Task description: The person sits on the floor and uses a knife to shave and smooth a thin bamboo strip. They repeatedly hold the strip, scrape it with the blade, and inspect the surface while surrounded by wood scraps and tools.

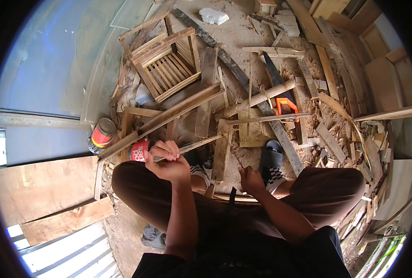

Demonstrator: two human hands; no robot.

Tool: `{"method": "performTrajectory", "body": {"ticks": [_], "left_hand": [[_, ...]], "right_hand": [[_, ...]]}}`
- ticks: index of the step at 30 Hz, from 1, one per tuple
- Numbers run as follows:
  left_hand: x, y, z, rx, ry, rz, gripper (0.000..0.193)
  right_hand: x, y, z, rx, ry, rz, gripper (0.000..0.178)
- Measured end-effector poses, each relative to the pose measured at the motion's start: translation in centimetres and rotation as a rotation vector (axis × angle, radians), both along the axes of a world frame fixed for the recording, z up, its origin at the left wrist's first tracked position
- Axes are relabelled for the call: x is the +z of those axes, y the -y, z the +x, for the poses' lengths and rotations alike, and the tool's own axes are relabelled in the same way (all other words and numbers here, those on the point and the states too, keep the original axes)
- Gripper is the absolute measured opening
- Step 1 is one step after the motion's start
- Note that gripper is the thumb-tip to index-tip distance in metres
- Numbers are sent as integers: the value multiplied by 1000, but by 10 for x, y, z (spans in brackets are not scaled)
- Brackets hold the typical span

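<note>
My left hand point(170, 162) is closed round a thin wooden strip point(199, 144), which slants away up to the right. Right beside that hand stands a red can point(138, 151), partly covered by the fingers. My right hand point(251, 180) is a closed fist in front of my right foot. A thin, stick-like line runs up from its fingers, too fine to make out. Between my feet, a short wooden board point(221, 157) lies on the ground, and the far end of the strip meets it.
A slatted wooden frame point(166, 65) lies beyond my left hand. An orange-handled saw point(287, 107) rests among planks to the right. Another can point(103, 132) stands at left by a long grooved wooden piece point(180, 109). A long dark beam point(234, 69) crosses the littered floor.
</note>
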State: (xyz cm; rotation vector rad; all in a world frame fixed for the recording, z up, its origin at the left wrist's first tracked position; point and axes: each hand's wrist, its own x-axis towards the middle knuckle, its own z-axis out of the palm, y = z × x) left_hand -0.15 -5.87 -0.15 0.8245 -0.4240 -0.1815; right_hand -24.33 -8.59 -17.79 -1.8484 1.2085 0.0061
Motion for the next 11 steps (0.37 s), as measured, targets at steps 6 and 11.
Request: {"method": "performTrajectory", "body": {"ticks": [6,11], "left_hand": [[5,5,-4,27,-68,-15,54],[1,0,1,35,-62,-1,55]], "right_hand": [[-14,-7,-6,-70,-120,33,40],[-2,-12,-19,28,87,66,40]]}}
